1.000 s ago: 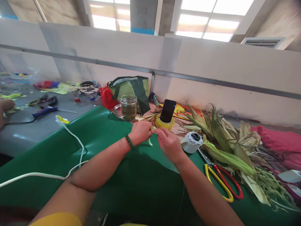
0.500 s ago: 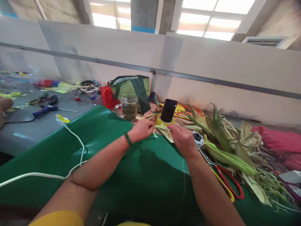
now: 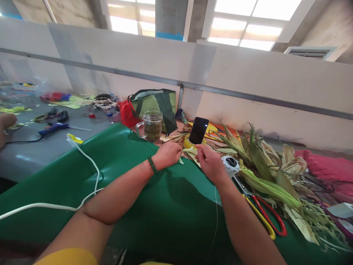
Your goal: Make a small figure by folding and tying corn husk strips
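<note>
1. The corn husk strip (image 3: 189, 151) is pale yellow-green, narrow and dry, with a frayed tip hanging at its left end.
2. Its long axis runs roughly left to right between the two hands, nearly level.
3. It is held just above the far edge of the green sheet (image 3: 138, 173) on the desk, in front of the phone (image 3: 198, 130).
4. The left hand (image 3: 167, 155) pinches its left end.
5. The right hand (image 3: 211, 164) pinches the right end; a thin thread (image 3: 216, 206) hangs below this hand, beside the thread spool (image 3: 230, 164).
</note>
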Available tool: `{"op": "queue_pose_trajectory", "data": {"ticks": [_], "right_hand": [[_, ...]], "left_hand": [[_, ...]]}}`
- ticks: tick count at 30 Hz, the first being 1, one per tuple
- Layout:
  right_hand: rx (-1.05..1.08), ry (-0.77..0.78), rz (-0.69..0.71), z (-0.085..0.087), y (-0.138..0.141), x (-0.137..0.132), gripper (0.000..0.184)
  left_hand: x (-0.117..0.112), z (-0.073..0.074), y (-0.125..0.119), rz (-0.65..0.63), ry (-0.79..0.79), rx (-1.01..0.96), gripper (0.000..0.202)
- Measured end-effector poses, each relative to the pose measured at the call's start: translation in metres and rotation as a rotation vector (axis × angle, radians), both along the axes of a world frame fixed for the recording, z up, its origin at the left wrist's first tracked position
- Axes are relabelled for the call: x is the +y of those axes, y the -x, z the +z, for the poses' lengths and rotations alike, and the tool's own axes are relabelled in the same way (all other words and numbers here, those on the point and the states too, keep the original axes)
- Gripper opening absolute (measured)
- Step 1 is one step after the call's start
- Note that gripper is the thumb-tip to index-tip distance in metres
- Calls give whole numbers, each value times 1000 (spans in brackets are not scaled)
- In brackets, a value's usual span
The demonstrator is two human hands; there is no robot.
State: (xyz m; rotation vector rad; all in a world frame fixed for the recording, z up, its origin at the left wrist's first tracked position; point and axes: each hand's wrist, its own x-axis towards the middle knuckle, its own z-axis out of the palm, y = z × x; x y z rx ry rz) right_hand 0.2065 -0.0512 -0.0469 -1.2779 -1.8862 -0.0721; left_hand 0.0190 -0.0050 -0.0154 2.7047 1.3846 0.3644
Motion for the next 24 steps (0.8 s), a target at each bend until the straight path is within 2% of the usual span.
{"op": "queue_pose_trajectory", "data": {"ticks": [3,6,8,13,16,20,22,24], "right_hand": [[365,213,137,1,3,0,29],[528,282,211,1,3,1,28],[455,198,150,-1,2,2,25],[-3,-127,-60,-4,-3,3,26],[-119,-234,-140,0,-4,2,27],[-43,-197,-133,4,-2,-2,25],[133,-111,-101,5,2,-4,20],[383,2,-51,6,7,-5,18]], "left_hand": [[0,-1,-1,-17,2,43,35],[1,-2,-1,-14,1,29,35],[0,-2,-1,-7,-5,20,35],[-4,-1,-1,-11,-18,14,34],[-4,-2,-2,-2,-25,-22,33],[3,-4,-1,26,-52,-196,27],[7,-6,-1,10,-25,-356,23],[9,-8,-1,-55,76,-544,19]]}}
